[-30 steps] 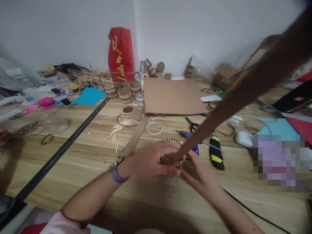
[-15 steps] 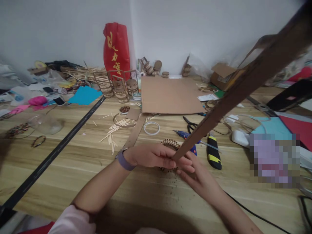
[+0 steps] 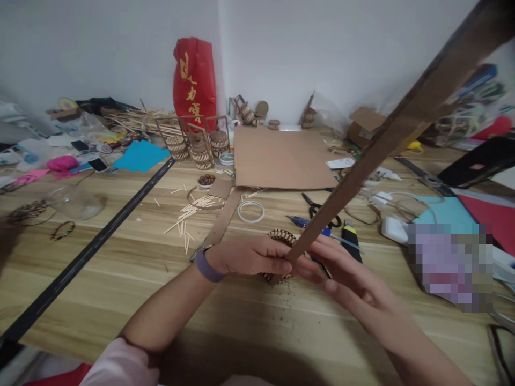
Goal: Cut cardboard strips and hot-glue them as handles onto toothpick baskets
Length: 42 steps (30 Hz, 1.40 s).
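Note:
My left hand (image 3: 261,257), with a purple band at the wrist, pinches the lower end of a long cardboard strip (image 3: 354,177) that rises steeply to the upper right. Under that hand lies a round piece with a striped brown and cream rim (image 3: 281,235), partly hidden. Just to the right, my right hand (image 3: 350,273) is open, its fingers apart and its fingertips close to those of my left hand. Dark crumbs are scattered on the wooden table (image 3: 225,332) below the round piece.
Beyond the hands lie a white ring (image 3: 250,212), black scissors (image 3: 317,206), a glue gun (image 3: 300,221) and a cutter (image 3: 351,244). Small sticks (image 3: 185,220) are spread to the left. Farther back are a cardboard sheet (image 3: 281,158), small baskets (image 3: 201,153) and a red bag (image 3: 195,80).
My right hand has moved right, away from my left hand, and now partly covers the cutter. The cardboard strip stands a little steeper in my left hand.

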{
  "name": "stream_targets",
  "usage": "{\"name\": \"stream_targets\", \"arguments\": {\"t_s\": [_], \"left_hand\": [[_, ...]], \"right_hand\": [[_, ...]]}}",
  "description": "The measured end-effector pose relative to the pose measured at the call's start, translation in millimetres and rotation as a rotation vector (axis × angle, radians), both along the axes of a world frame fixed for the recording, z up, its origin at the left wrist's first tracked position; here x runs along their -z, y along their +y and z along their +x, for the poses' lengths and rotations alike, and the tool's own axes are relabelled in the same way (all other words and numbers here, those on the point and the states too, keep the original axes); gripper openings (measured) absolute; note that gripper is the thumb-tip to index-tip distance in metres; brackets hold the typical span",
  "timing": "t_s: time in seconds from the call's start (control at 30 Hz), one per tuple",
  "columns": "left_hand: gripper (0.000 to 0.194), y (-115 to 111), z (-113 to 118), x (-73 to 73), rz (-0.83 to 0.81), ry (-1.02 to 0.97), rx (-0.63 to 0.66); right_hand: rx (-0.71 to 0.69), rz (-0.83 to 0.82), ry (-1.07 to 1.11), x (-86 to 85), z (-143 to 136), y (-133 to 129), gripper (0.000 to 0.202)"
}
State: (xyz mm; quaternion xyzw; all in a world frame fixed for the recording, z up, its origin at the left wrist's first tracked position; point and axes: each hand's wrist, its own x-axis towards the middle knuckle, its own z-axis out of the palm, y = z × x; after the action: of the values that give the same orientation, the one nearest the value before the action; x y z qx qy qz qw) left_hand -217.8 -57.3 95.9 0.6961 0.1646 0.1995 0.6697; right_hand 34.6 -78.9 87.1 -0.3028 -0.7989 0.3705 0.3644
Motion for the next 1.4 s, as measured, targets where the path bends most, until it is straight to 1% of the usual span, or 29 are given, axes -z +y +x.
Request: {"name": "stream_targets", "arguments": {"t_s": [0.07, 0.17, 0.33, 0.43, 0.53, 0.6, 0.7, 0.8, 0.87, 0.93, 1.03, 1.1, 1.2, 1.3, 1.4], "left_hand": [[0.042, 0, 1, -0.8, 0.027, -0.009, -0.009], [0.039, 0, 2, -0.7, 0.064, 0.008, -0.042], [0.029, 0, 0, 1.1, 0.172, 0.078, -0.096], [0.03, -2, 2, -0.5, 0.205, 0.058, -0.092], [0.031, -7, 4, -3.4, 0.219, 0.077, -0.132], [0.03, -13, 4, -5.4, 0.22, 0.12, -0.213], [0.029, -25, 3, -8.8, 0.206, 0.149, -0.393], [0.032, -36, 1, -13.6, 0.183, 0.049, -0.529], [0.029, -40, 1, -16.7, 0.175, -0.035, -0.584], [0.022, -43, 2, -18.4, 0.198, -0.094, -0.627], [0.016, -46, 7, -17.1, 0.205, -0.175, -0.662], [0.017, -47, 12, -14.7, 0.157, -0.218, -0.69], [0.022, -49, 19, -11.3, 0.107, -0.228, -0.758], [0.025, -51, 25, -8.9, 0.131, -0.249, -0.837], [0.025, -53, 29, -6.5, 0.176, -0.251, -0.917]], "right_hand": [[-0.054, -0.024, 0.023, -12.0, -12, -2, 0.043], [-0.104, -0.087, 0.031, -20.2, -29, -1, 0.038], [-0.095, -0.187, 0.079, -18.2, -43, 1, 0.037], [-0.042, -0.193, 0.112, -15.1, -46, 1, 0.035], [-0.004, -0.159, 0.128, -14.6, -49, 0, 0.031], [-0.002, -0.127, 0.124, -16.1, -51, -1, 0.031], [-0.013, -0.1, 0.12, -18.6, -53, -1, 0.032], [-0.01, -0.069, 0.151, -18.6, -55, -1, 0.031], [-0.011, -0.05, 0.166, -17.8, -56, -1, 0.03], [-0.019, -0.044, 0.163, -17.6, -56, -1, 0.03], [-0.013, -0.05, 0.143, -18.9, -56, -2, 0.031], [-0.009, -0.066, 0.13, -19.8, -56, -3, 0.031], [-0.025, -0.082, 0.134, -19.8, -56, -3, 0.031], [-0.008, -0.058, 0.111, -18.2, -52, -1, 0.028], [0.065, 0.027, 0.042, -18.5, -47, 1, 0.024]]}}
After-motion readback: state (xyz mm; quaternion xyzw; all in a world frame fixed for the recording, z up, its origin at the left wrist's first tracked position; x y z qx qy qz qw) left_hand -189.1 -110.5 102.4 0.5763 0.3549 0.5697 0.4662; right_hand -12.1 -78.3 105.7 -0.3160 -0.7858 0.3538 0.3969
